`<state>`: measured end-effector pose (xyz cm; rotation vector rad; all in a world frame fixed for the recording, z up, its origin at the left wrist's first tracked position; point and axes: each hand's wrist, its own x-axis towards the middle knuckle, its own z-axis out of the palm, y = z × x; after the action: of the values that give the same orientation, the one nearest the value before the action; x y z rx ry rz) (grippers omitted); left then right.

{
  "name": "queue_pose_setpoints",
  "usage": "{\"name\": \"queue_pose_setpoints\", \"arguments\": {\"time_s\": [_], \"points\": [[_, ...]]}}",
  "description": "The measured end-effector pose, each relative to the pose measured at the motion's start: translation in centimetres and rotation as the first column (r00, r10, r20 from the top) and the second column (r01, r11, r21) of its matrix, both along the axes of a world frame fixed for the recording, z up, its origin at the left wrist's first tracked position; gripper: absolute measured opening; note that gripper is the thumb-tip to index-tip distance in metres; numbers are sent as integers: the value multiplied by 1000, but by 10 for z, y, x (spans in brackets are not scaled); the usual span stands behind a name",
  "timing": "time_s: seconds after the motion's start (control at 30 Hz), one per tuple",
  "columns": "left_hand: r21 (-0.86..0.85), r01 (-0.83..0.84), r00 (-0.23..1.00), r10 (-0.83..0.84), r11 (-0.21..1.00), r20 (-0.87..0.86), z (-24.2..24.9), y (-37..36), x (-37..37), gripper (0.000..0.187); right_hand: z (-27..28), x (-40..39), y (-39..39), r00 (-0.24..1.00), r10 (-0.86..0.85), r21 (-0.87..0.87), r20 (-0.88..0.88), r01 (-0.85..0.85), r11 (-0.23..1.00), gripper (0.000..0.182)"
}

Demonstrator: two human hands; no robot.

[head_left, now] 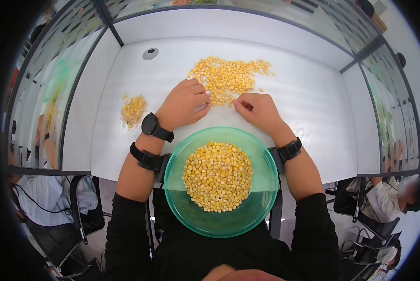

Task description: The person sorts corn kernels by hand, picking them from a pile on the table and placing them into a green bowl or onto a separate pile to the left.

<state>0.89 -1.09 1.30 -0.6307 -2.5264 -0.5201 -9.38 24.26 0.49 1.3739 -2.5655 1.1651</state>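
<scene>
Yellow corn kernels (226, 75) lie spread in a loose patch on the white table. At the near left edge of this patch is my left hand (184, 104), its fingers curled and pinched together; what they hold, if anything, is too small to name. My right hand (256, 110) rests at the patch's near right edge, closed with thumb and forefinger together, and its contents cannot be made out. Below both hands a green transparent bowl (263, 187) holds a heap of kernels (218, 176). A smaller pile of paler bits (134, 111) sits to the left of my left hand.
The white table (313, 107) has a low partition (233, 25) at the back and panels at both sides. A round grommet (150, 54) is set at the back left. Chairs and a seated person (381, 196) are at the right, beyond the table.
</scene>
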Motion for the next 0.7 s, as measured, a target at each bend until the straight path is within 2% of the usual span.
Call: {"name": "queue_pose_setpoints", "arguments": {"time_s": [0.1, 0.2, 0.3, 0.4, 0.57, 0.67, 0.7], "points": [[81, 9, 996, -17, 997, 90, 2, 1, 0, 10, -2, 0, 0, 1000, -2, -1, -2, 2, 1000, 20], [388, 3, 976, -86, 922, 198, 14, 1, 6, 9, -3, 0, 0, 1000, -5, -16, 17, 5, 1000, 20], [625, -12, 893, -273, 781, 358, 45, -10, 17, 9, -1, 1, 0, 1000, -5, -6, 18, 6, 1000, 20], [708, 193, 725, -585, 680, 364, 65, -15, 28, 8, 1, 2, -1, 1000, -18, 1, 17, 18, 1000, 21], [666, 272, 496, -694, 695, 522, 64, -6, 32, 10, -2, 1, -1, 999, -36, 30, 29, 35, 999, 22], [651, 147, 577, -600, 744, 555, 55, -16, 26, 9, -3, 1, -1, 999, -34, 6, 38, 34, 999, 22], [717, 51, 630, -579, 695, 517, 47, -19, 22, 9, -1, 2, -1, 999, -36, -2, 33, 36, 999, 20]]}}
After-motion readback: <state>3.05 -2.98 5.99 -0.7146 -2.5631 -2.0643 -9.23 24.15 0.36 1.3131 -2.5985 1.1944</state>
